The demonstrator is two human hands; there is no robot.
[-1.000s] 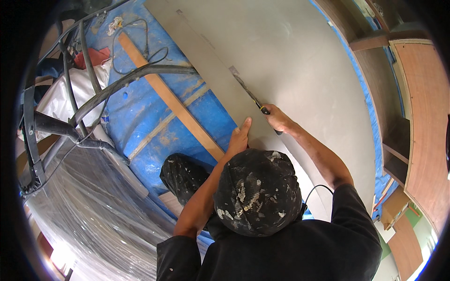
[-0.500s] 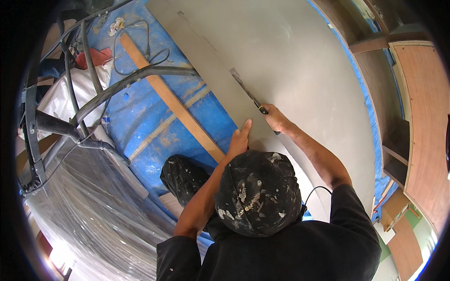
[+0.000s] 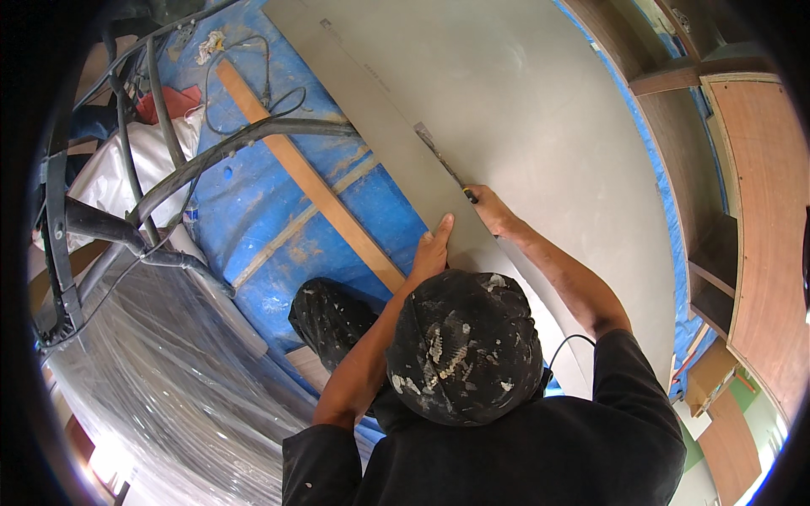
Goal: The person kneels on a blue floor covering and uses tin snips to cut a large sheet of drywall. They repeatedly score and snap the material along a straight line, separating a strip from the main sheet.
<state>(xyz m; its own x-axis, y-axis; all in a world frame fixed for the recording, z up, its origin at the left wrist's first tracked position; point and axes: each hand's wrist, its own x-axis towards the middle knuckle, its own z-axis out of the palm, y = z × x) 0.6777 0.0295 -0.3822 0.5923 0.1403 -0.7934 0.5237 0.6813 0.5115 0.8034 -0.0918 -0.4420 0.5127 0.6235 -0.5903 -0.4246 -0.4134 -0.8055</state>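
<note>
A large grey board point(image 3: 540, 110) lies flat in front of me, with a straight cut running up it from near my body. My right hand point(image 3: 492, 211) is wrapped round the black and yellow handle of a thin-bladed hand saw point(image 3: 445, 160). The saw's blade lies along the line of the cut, pointing away to the far left. Nearer to me, my left hand point(image 3: 434, 251) grips the left edge of the board, beside the cut. One digit lies stretched on the top face; the other fingers are mostly hidden.
Blue sheeting point(image 3: 245, 202) covers the floor at the left, with a wooden batten point(image 3: 312, 181) on it. Black tubular framework point(image 3: 169, 190) and a cable stand at far left, above clear plastic wrapping point(image 3: 177, 363). Wooden shelving point(image 3: 683, 152) lines the right. A dark cap point(image 3: 464, 350) blocks the lower middle.
My right hand and the saw handle have shifted slightly forward and left along the cut. My left hand keeps its place on the board's edge.
</note>
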